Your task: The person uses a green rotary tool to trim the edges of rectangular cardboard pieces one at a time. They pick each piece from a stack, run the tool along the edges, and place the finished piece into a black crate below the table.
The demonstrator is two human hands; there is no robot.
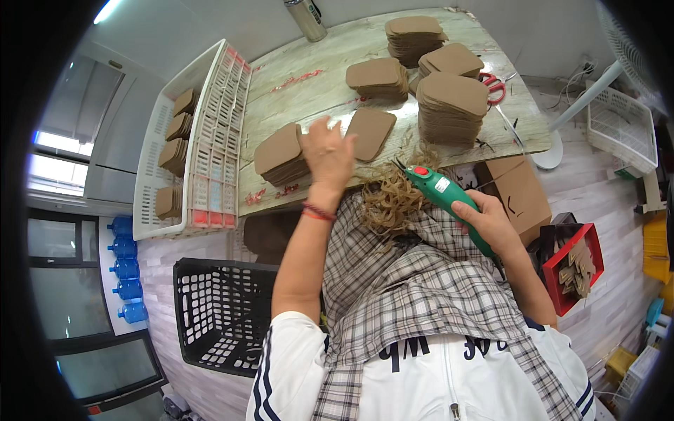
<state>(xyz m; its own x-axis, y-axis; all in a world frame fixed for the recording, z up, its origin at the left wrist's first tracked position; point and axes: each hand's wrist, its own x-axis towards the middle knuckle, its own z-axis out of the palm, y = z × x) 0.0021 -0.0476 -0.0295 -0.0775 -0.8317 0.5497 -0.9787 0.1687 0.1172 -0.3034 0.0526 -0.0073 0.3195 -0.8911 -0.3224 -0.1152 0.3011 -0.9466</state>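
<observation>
My right hand [493, 219] is wrapped round green electric scissors [449, 193] with a red button. Their dark pointed blades face the table, just above a tangle of tan trimmings [393, 200] heaped on my checked apron. My left hand [328, 151] is open, fingers apart, over the table's near edge. It lies between a stack of brown rounded pieces [279, 153] on its left and a low, flatter pile of brown pieces [372, 132] on its right. Whether its fingertips touch either one, I cannot tell.
Taller brown stacks [453, 105] and red-handled scissors [496, 90] occupy the table's right side. At left stands a white crate [210, 140] with more brown pieces; below it, a black crate [225, 309]. A cardboard box [516, 189] and red bin [593, 256] are at right.
</observation>
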